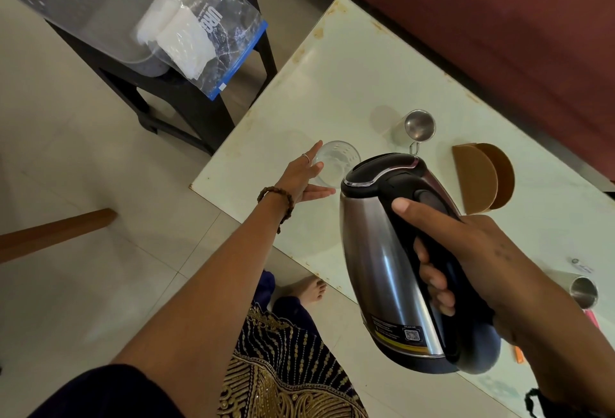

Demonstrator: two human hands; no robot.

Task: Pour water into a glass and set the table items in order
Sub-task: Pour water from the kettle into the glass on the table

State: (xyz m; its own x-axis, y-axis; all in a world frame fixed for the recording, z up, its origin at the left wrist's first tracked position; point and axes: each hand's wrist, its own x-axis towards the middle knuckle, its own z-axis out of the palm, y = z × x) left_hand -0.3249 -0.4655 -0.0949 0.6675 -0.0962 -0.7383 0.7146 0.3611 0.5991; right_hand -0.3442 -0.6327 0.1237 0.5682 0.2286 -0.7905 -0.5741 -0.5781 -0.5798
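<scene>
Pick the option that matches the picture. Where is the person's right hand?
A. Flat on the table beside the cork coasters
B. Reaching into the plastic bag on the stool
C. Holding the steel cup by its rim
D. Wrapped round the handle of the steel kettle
D: the right hand has its fingers curled round the black handle of the kettle, held tilted above the table.

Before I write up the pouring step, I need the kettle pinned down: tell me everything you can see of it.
The kettle is an electric one with a brushed steel body, a glossy black lid with a chrome rim, and a black handle. A label with a QR code sits near its base. It is held in the air above the table, tipped forward toward the clear glass. The right hand grips the handle, fingers curled round it. No water is visible leaving it.
</scene>
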